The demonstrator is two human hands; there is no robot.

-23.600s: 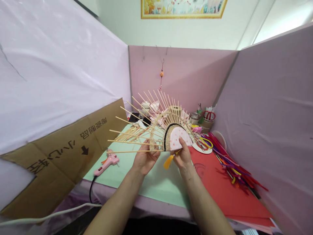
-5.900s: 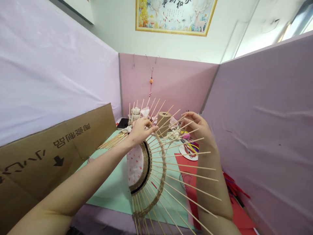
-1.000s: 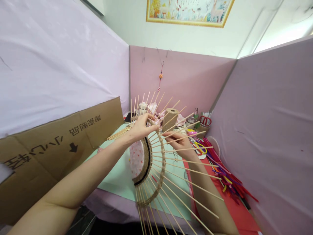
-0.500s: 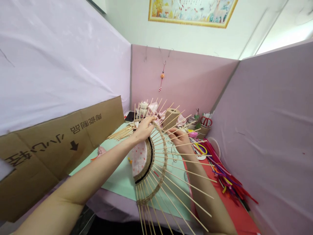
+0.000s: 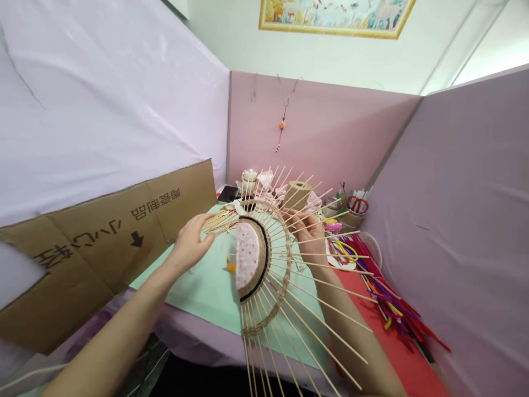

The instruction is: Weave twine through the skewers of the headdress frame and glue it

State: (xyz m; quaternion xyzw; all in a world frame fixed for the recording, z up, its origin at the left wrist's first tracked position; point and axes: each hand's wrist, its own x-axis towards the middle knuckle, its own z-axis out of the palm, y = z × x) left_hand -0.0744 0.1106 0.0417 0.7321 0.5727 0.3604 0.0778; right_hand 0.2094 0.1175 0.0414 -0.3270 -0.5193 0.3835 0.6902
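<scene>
A half-round woven piece of thin wooden sticks and twine (image 5: 288, 242) fans out over the mat, with a white dotted fabric half circle (image 5: 248, 256) at its centre and a black band around that. My right hand (image 5: 306, 229) is closed on the woven piece's sticks at its upper right edge, fingertips partly hidden behind them. Off to the left, my left hand (image 5: 192, 242) is apart from the woven piece, thumb and fingers spread and holding nothing. Just beyond its fingertips lies a pile of loose wooden sticks (image 5: 221, 220).
A pale green mat (image 5: 198, 286) covers the table. Behind stand a twine spool (image 5: 298, 193) and a white jar (image 5: 249, 179). Colourful pipe cleaners (image 5: 392, 303) and red-handled scissors (image 5: 359, 205) are at right. A cardboard sheet (image 5: 107, 242) stands along the left.
My left hand has let go of the woven piece's upper edge and moved left and down. My right hand keeps its hold. The whole view has shifted slightly.
</scene>
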